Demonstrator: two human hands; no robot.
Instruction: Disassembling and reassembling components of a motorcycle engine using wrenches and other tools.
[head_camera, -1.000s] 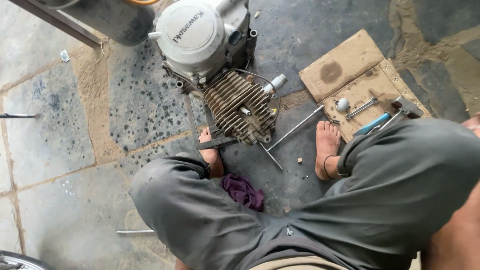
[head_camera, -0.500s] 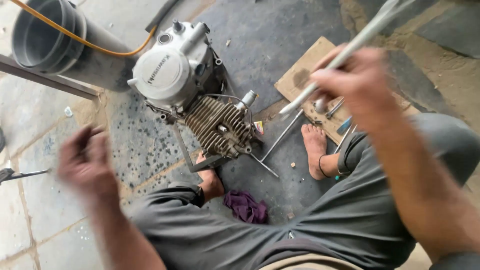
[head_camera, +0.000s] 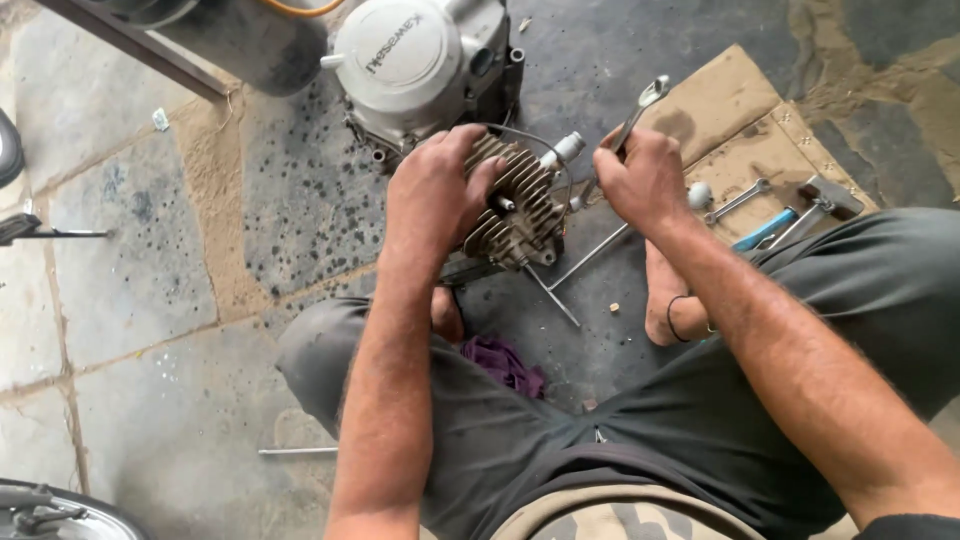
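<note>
A small motorcycle engine (head_camera: 420, 60) with a round light-grey side cover lies on the stone floor between my feet. Its finned cylinder (head_camera: 525, 205) points toward me. My left hand (head_camera: 435, 185) rests on the left side of the fins, fingers curled over them. My right hand (head_camera: 645, 180) is closed around the shaft of a long silver spanner (head_camera: 640, 105) whose ring end sticks up beyond my knuckles, just right of the cylinder.
A flattened cardboard sheet (head_camera: 720, 100) at the right carries spanners, a blue-handled tool (head_camera: 765, 230) and a hammer (head_camera: 825, 190). A thin metal rod (head_camera: 590, 255) lies by my right foot. A purple rag (head_camera: 505, 360) sits between my legs. A dark drum (head_camera: 250, 40) stands behind the engine.
One second ago no hands were in view. Both hands then swung in, the right one carrying the spanner, and now the left rests on the cylinder fins with the right beside it.
</note>
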